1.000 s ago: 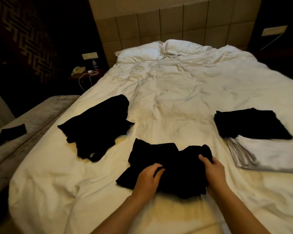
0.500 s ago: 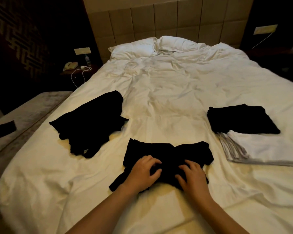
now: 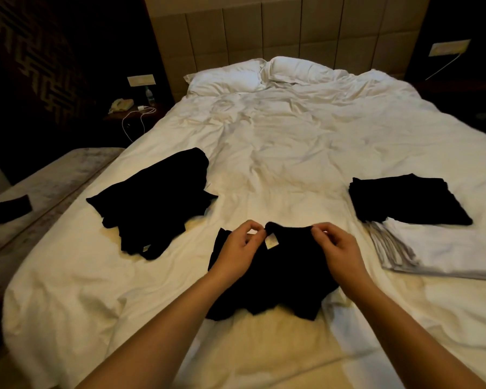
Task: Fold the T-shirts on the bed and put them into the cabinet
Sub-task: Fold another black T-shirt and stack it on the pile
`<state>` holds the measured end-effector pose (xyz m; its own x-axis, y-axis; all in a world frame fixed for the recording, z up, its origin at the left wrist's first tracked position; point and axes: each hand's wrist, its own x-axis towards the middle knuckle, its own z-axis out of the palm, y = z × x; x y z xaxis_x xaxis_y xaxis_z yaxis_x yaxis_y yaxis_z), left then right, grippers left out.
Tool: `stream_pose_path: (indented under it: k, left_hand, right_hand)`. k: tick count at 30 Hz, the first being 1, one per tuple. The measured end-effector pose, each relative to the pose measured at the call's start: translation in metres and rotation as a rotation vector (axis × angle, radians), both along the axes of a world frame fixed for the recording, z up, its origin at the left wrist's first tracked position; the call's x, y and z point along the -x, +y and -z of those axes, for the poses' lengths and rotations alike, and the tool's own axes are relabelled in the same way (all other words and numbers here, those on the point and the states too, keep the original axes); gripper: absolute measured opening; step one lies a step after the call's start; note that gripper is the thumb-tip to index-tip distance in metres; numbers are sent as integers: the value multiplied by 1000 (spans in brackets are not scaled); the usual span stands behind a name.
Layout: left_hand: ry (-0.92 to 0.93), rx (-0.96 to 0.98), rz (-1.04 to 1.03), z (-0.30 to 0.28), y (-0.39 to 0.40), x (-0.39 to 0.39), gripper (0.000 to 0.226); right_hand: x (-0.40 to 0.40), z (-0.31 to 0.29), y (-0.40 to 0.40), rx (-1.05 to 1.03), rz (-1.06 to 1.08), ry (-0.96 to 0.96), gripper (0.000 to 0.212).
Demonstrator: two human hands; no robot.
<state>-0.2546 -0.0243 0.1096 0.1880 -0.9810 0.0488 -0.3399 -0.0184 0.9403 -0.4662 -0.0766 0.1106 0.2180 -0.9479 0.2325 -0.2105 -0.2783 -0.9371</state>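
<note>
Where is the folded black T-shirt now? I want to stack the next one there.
In the head view, the folded black T-shirt lies on the bed's right side, atop the folded white cloth's far end.

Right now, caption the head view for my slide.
Both hands, left hand and right hand, pinch the black T-shirt at its collar on the bed.

T-shirt in hands (image 3: 286, 265): black, pale label | bed sheet (image 3: 292, 141): white | headboard (image 3: 281, 32): beige | folded stack (image 3: 432, 248): white
</note>
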Motion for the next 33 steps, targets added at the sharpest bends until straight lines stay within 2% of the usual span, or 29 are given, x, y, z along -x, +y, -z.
stream_pose_path:
  k: [2,4,6,7,9,13,18,20,23,26,29,31,33]
  left_hand:
    - [99,-97,23,-21,-4,0,18]
    - [177,-163,46,-38,-5,-1,19]
    - [234,-182,79,-52,-4,-1,21]
    - [240,-185,98,-57,-4,0,21]
    - [201,-188,144,-68,-2,5,19]
    - [73,-188,223,-81,4,17,20]
    - [18,-137,191,-86,8,4,8]
    - [-98,-117,122,-83,7,-7,9]
    - [-377,-39,-29,-79,7,-19,10]
    - [-595,-16,-32,-86,12,-30,2]
    - [-579,-24,-27,-97,13,-40,4]
    - [-551,-1,-99,-105,11,-44,7]
    - [-573,22,-227,-111,8,-50,7]
  right_hand:
    - [3,-15,-4,-121,-24,-1,22]
    - [9,-24,-7,-175,-42,116,24]
    - [13,-31,-6,-131,-35,217,27]
    - [12,-36,-4,-93,-40,205,26]
    - [6,-47,5,-50,-127,148,22]
    - [-7,-61,18,-153,-368,130,18]
    - [5,-66,15,-101,-295,97,17]
    - [8,-69,12,-45,-260,114,12]
    - [13,-74,7,65,-282,311,14]
    - [21,-85,4,162,-255,463,19]
    - [27,-100,-4,320,-213,722,12]
    - [29,-109,-12,388,-204,907,10]
    - [31,-121,-18,316,-205,878,11]
